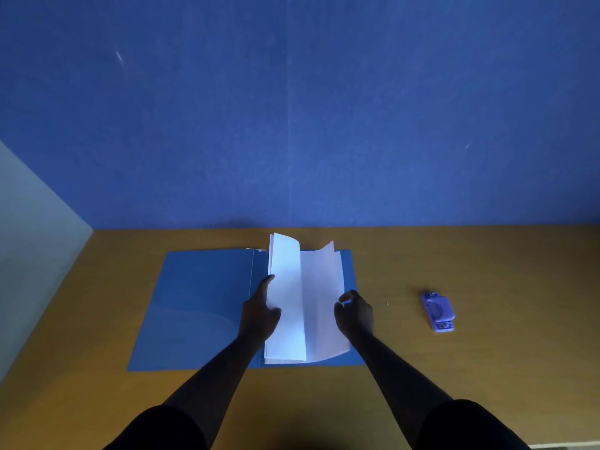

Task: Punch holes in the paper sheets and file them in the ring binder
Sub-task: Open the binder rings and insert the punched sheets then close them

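Note:
A blue ring binder lies open flat on the wooden table. White paper sheets rest on its right half, with the top sheets curled up and folded over toward the left. My left hand grips the left edge of the curled sheets, thumb on top. My right hand touches the right edge of the sheets with fingers bent; whether it grips them is unclear. A purple hole punch sits on the table, well to the right of the binder and apart from both hands.
The wooden table ends at a blue wall behind the binder and a pale wall on the left. A tiny speck lies between binder and punch.

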A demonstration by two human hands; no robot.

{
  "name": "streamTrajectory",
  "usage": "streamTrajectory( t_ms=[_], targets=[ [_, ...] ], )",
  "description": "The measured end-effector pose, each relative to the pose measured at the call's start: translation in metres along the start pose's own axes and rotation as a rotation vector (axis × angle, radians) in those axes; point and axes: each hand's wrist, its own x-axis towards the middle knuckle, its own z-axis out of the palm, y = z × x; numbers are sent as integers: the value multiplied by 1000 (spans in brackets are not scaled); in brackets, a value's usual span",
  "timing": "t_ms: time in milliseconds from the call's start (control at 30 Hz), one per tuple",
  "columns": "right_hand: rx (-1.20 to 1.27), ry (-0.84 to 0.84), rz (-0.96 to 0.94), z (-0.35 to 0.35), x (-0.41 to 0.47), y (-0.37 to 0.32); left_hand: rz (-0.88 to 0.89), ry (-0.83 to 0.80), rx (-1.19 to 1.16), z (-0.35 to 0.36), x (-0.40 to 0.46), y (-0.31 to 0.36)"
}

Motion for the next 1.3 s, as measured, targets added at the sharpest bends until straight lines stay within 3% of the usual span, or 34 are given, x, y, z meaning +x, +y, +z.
streamTrajectory(
  t_ms=[200,400,600,733,867,1067,1300],
  targets=[
    [232,-239,-17,2,-4,-9,54,-90,53,12,0,8],
    [145,-330,-169,11,-8,-8,0,-166,150,25,-3,29],
    [-72,-263,-289,-1,-10,-9,-58,-56,262,19,-1,32],
    [-23,-100,-138,-12,-5,-1,-120,18,250,5,0,27],
    [19,-50,-55,-18,0,5,-181,57,185,-9,3,16],
    [145,-84,-20,-24,-2,-3,-156,108,49,-18,-6,6],
    [50,-182,-110,-14,-4,-21,-132,48,69,4,-5,20]
  ],
)
